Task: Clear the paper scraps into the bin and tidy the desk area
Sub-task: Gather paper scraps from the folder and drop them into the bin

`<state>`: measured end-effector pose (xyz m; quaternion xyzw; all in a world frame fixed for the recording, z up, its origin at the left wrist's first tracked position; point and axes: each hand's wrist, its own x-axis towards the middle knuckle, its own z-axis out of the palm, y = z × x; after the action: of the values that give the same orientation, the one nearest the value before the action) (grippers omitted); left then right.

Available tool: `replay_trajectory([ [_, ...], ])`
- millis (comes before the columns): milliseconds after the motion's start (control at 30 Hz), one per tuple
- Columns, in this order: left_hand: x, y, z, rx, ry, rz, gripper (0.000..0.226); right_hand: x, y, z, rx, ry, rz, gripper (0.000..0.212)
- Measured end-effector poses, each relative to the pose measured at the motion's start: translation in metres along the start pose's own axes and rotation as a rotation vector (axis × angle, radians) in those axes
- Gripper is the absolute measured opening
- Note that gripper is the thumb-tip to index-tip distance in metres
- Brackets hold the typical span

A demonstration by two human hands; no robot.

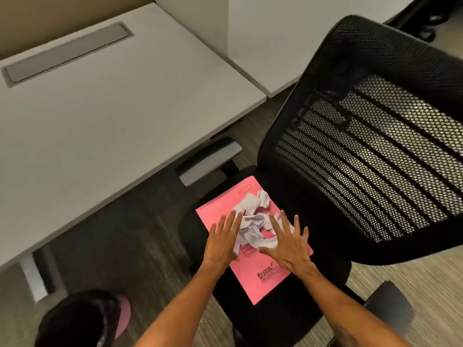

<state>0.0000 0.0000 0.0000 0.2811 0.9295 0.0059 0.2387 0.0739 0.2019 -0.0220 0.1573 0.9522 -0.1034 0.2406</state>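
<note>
A pile of crumpled white paper scraps (253, 221) lies on a pink folder (260, 279), which rests on the black seat of an office chair (295, 319). My left hand (223, 240) is flat and open at the left side of the pile, fingers spread and touching the scraps. On the right side my right hand (288, 244) is also open with spread fingers, against the scraps. A bin (82, 319) with a black liner and pink rim stands on the floor at the lower left.
The white desk (107, 108) with a grey cable tray (67, 53) fills the upper left. The chair's black mesh backrest (375, 146) rises on the right, with armrests (210, 161) on either side. A second white desk (270, 46) lies beyond.
</note>
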Motion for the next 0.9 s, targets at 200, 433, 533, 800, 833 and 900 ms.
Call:
replay_trajectory([
  [200, 0.015, -0.003, 0.016, 0.040, -0.038, 0.016, 0.135, 0.014, -0.007, 0.014, 0.038, -0.066, -0.010, 0.123],
  [433, 0.020, -0.003, 0.028, 0.013, -0.039, 0.015, 0.130, 0.021, -0.014, 0.027, 0.157, -0.084, 0.026, 0.121],
  [533, 0.025, 0.001, 0.030, -0.026, -0.011, 0.017, 0.121, 0.023, -0.018, 0.031, 0.218, -0.072, 0.065, 0.118],
  [800, 0.029, 0.007, 0.037, -0.067, 0.037, -0.001, 0.107, 0.018, -0.028, 0.048, 0.231, -0.005, 0.109, 0.095],
  [833, 0.031, 0.008, 0.037, -0.065, 0.044, -0.002, 0.108, 0.018, -0.028, 0.047, 0.221, 0.005, 0.109, 0.096],
  [900, 0.035, 0.009, 0.036, -0.067, 0.054, -0.003, 0.107, 0.021, -0.027, 0.047, 0.196, 0.024, 0.106, 0.095],
])
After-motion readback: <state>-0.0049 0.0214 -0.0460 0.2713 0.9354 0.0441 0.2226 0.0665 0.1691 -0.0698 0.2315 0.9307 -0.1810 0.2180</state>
